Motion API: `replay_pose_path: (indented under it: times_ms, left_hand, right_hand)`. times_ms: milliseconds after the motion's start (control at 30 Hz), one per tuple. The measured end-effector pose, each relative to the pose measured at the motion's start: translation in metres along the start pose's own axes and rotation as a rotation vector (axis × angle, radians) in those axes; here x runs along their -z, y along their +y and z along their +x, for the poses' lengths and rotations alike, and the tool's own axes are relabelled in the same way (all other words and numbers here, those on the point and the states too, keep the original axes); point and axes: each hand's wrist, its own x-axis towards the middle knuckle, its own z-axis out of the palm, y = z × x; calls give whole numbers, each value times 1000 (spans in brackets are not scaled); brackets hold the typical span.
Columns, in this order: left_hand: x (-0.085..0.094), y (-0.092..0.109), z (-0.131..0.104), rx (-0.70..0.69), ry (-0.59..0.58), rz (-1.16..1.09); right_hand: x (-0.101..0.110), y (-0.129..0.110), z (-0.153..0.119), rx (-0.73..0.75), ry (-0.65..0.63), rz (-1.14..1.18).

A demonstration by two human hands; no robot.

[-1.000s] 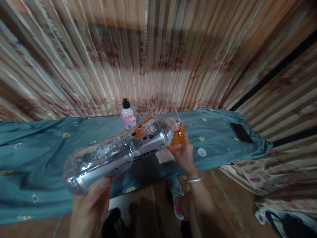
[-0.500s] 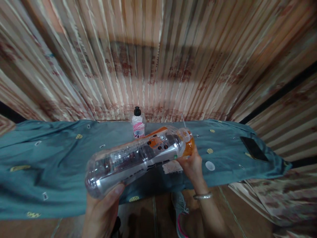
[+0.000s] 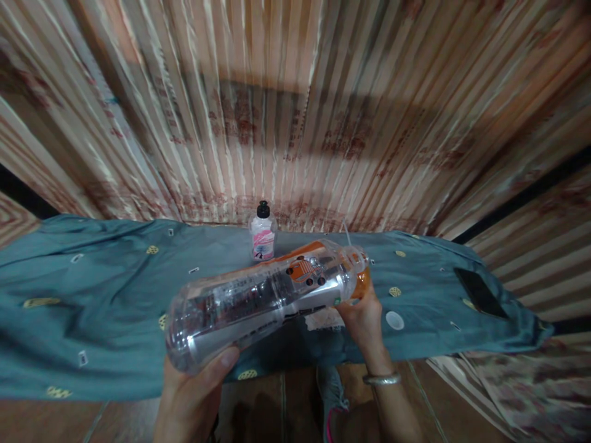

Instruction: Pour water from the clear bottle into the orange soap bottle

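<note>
My left hand (image 3: 198, 381) is closed round the base end of a large clear plastic bottle (image 3: 258, 301) with an orange and silver label. The bottle lies tilted across the view, its neck slightly higher at the right. My right hand (image 3: 364, 323), with a silver bangle on the wrist, is closed on a small clear container with orange liquid (image 3: 363, 284). The bottle's neck overlaps the container's top; whether they touch I cannot tell. A thin whitish stick (image 3: 346, 234) rises behind the neck.
A small bottle with a black cap and pink label (image 3: 263, 237) stands at the cloth's back. On the green cloth (image 3: 115, 289) lie a white disc (image 3: 394, 320), a pale paper piece (image 3: 324, 319) and a dark phone (image 3: 480, 292). A striped curtain (image 3: 286, 123) hangs behind.
The view has shifted a little, so the cloth and the things on it sit slightly further right and lower. Both hands keep their hold on the bottle and the small container.
</note>
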Motion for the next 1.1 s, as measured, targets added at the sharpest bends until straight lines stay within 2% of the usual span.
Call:
replay_pose_path:
  times_ms: [333, 500, 667, 867, 1100]
  left_hand:
    - [4, -5, 3, -37, 2, 16]
    - [0, -4, 2, -5, 23, -27]
    - [-1, -3, 3, -24, -40, -59]
    - [3, -5, 3, 4, -44, -79]
    - [6, -6, 3, 24, -33, -33]
  right_hand:
    - [3, -11, 1, -51, -25, 74]
    - [4, -7, 2, -60, -34, 36]
    - [6, -4, 6, -19, -114, 36]
    - [4, -14, 4, -68, -51, 39]
    - [7, 5, 8, -54, -113, -19]
